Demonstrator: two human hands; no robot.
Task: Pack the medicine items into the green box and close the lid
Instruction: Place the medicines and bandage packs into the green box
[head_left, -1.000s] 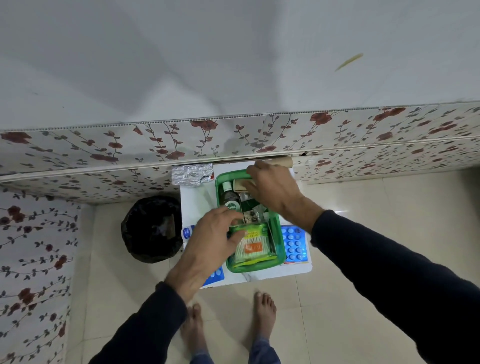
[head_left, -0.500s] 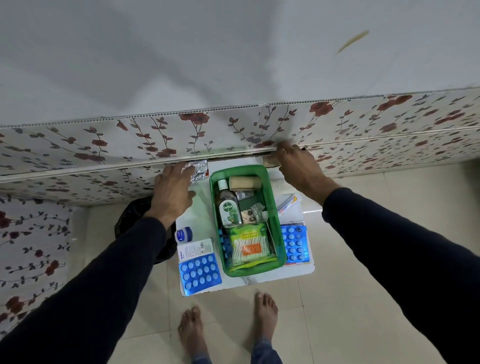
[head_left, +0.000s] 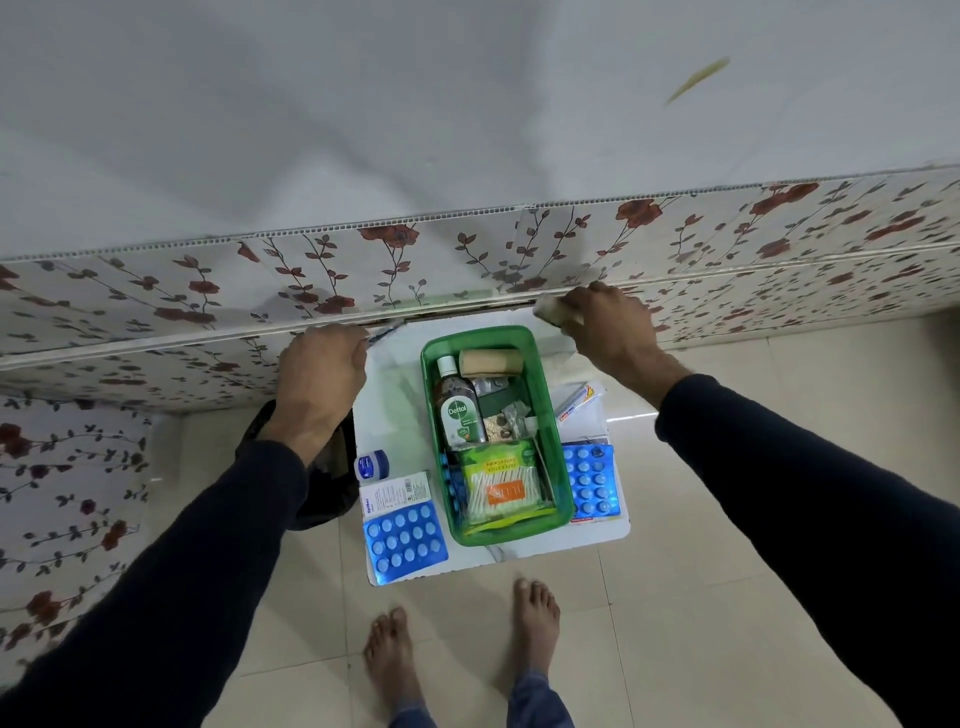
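Note:
The open green box (head_left: 551, 415) stands in the middle of a small white table (head_left: 397, 415). Inside it lie a Dettol bottle (head_left: 458, 410), a tan bandage roll (head_left: 491, 362), a cotton swab pack (head_left: 501, 488) and small sachets. My left hand (head_left: 322, 379) rests at the table's far left corner, its fingers curled down where the foil pack lay; the pack itself is hidden. My right hand (head_left: 610, 335) is at the far right corner, gripping a pale bandage roll (head_left: 549, 310) just above the table.
Left of the box lie a small Vaseline jar (head_left: 371, 464), a white labelled strip (head_left: 395, 496) and a blue blister pack (head_left: 405, 538). To its right are an ointment carton (head_left: 579, 397) and another blue blister pack (head_left: 592, 486). A black bin (head_left: 324, 467) stands left; the flowered wall is close behind.
Both hands left the box and went to the table's far corners. The left fingers curled over the foil pack; the right hand closed on a pale roll.

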